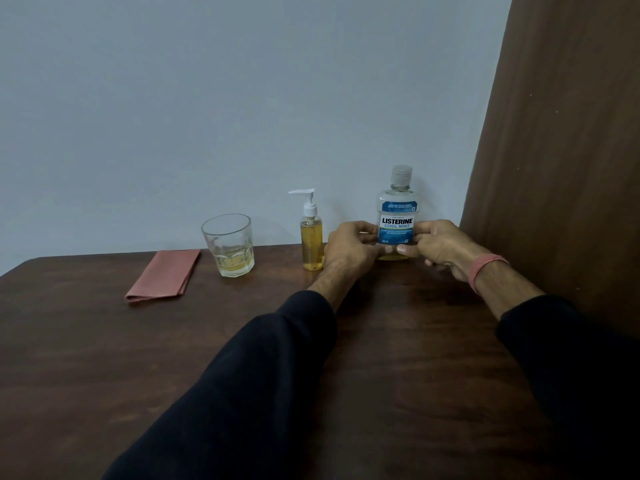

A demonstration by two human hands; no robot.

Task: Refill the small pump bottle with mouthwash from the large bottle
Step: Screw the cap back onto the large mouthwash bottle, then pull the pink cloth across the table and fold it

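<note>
Head view looks down over a dark wooden table (pixel 104 358) pushed against a pale wall, its far edge running across the middle of the frame and its left corner rounding off at the left edge. A brown panel (pixel 561 150) rises along the right side of the frame, close beside the large bottle (pixel 398 209), so room is tight on that side. The wide lower left of the tabletop lies bare between the sleeves and the folded pink cloth (pixel 162 275).

Both hands hold the large bottle, which stands upright near the far edge at centre right, cap on, with only a shallow band of yellow liquid at its base. The left hand (pixel 349 251) curls round its lower left side, the right hand (pixel 440 247) round its lower right, thumbs meeting in front of the base. A pink band sits on the right wrist.

The small pump bottle (pixel 311 244) stands upright just beside the left hand, toward the centre, nearly full of yellow liquid, pump head on. Further left stands a glass (pixel 228 244) with a little yellow liquid.
</note>
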